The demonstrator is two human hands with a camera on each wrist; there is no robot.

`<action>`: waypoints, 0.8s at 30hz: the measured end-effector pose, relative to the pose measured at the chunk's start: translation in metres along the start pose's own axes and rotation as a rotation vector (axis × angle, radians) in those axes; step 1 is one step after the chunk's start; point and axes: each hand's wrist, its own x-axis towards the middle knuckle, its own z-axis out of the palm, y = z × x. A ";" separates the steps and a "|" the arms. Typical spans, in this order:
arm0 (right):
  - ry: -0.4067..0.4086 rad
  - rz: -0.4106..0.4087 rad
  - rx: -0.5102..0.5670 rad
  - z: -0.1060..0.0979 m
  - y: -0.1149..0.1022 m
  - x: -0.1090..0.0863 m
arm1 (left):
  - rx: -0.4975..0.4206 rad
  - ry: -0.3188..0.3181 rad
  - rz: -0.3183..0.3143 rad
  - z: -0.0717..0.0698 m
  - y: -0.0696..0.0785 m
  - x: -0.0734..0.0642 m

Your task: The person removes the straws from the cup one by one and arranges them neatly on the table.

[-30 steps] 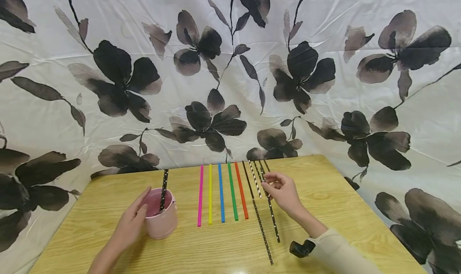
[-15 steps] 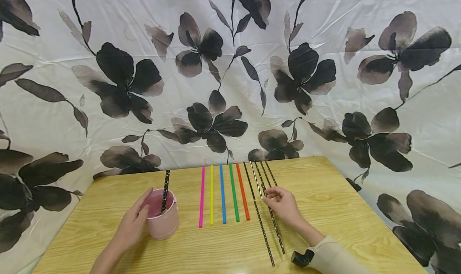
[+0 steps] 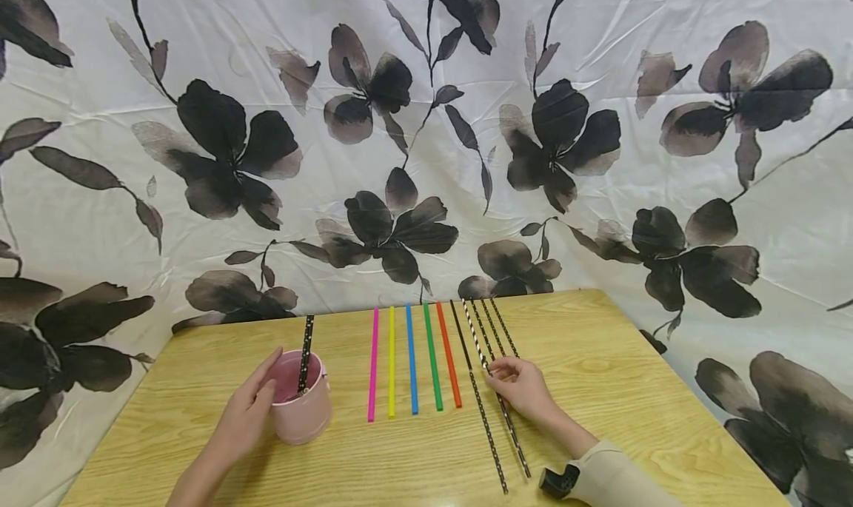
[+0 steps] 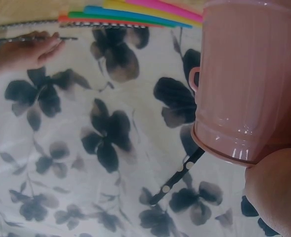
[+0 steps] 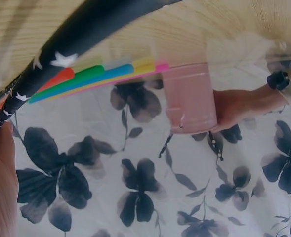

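In the head view my left hand [image 3: 241, 411] holds the side of a small pink bucket [image 3: 303, 418], thumb near the rim. A black straw with white dots [image 3: 306, 351] stands tilted in the bucket; its end pokes past the rim in the left wrist view. My right hand [image 3: 523, 390] pinches a black straw with white stars [image 5: 63, 59] between thumb and fingertips. This straw slants toward the table's front, overlapping the row of straws in the head view. Just left of that hand lies a black-and-white striped straw [image 3: 474, 329].
Pink [image 3: 373, 366], yellow [image 3: 392, 366], blue [image 3: 412, 363], green [image 3: 433, 359] and red [image 3: 449, 355] straws lie side by side on the wooden table [image 3: 380, 462]. A black patterned straw [image 3: 489, 433] lies nearer the front. Flowered cloth [image 3: 426, 122] hangs behind.
My right hand has moved toward the table's front, drawing the black straw along, so its near end now reaches lower. The left hand and bucket have stayed put.
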 end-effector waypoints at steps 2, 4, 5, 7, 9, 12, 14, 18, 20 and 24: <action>-0.010 0.001 -0.015 0.000 0.003 0.000 | 0.001 0.001 0.000 0.000 0.000 0.000; -0.024 0.001 -0.031 0.001 0.005 0.000 | 0.002 0.002 -0.001 0.000 0.000 0.000; -0.029 0.000 -0.039 0.001 0.006 -0.001 | 0.003 0.003 -0.002 0.000 0.000 0.000; -0.041 0.001 -0.052 0.001 0.007 -0.001 | 0.004 0.002 -0.002 0.000 0.000 0.000; -0.054 0.007 -0.061 0.001 0.008 -0.001 | 0.004 0.001 -0.004 0.000 0.001 0.000; -0.076 0.013 -0.062 0.001 0.010 -0.002 | 0.000 -0.002 -0.006 0.000 0.002 0.000; -0.088 0.010 -0.056 0.001 0.010 -0.002 | -0.004 -0.002 -0.006 0.000 0.002 0.000; -0.102 -0.002 -0.044 0.000 0.011 -0.002 | -0.010 0.000 -0.004 0.000 0.002 0.000; -0.105 0.008 -0.044 0.000 0.010 -0.002 | -0.010 0.001 -0.002 0.000 0.001 0.000; -0.100 0.025 -0.062 -0.002 0.009 -0.003 | -0.006 0.003 0.001 0.000 0.001 0.000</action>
